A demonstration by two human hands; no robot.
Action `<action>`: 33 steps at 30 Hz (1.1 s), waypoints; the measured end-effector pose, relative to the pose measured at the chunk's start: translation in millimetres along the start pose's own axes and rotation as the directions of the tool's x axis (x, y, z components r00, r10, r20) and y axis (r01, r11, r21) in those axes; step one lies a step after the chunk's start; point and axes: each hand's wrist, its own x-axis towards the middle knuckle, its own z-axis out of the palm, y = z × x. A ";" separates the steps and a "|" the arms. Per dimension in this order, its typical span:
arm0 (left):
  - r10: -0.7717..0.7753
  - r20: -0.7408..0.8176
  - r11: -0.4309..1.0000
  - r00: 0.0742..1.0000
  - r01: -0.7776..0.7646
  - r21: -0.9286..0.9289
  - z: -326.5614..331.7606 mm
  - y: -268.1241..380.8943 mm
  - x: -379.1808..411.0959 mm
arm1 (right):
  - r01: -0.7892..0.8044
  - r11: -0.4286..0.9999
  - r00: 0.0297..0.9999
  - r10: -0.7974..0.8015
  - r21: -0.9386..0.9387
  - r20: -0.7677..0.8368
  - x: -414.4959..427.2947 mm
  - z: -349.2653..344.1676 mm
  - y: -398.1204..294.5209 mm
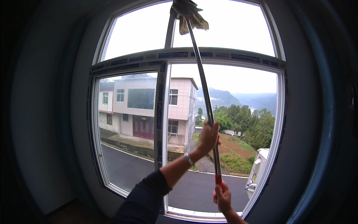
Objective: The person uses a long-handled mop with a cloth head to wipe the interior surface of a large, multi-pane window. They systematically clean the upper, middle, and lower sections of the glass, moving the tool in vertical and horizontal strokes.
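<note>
A long metal mop pole (202,75) rises steeply before the window, leaning a little left toward its top. My left hand (208,137) is wrapped around the pole at about mid-height. Lower down, my right hand (223,196) grips the red handle end (218,179). The mop head (188,12), a dark, dirty cloth with brownish strands, is up by the upper mullion (170,30); the picture's top edge cuts it off. Whether the cloth touches the upper pane, I cannot tell.
A crossbar (139,56) with printed film strips divides the white-framed window. The sliding sash (125,134) fills the lower left. A white outdoor air-conditioner unit (257,169) stands outside at the lower right. Blue curtains (318,156) hang at the side. Outside lies a road (190,190).
</note>
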 end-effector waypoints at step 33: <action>-0.042 0.231 0.996 0.972 0.022 0.091 177.9 46.3 54.6 | 0.027 0.991 0.967 0.008 0.134 -0.253 6.1 -61.2 -81.4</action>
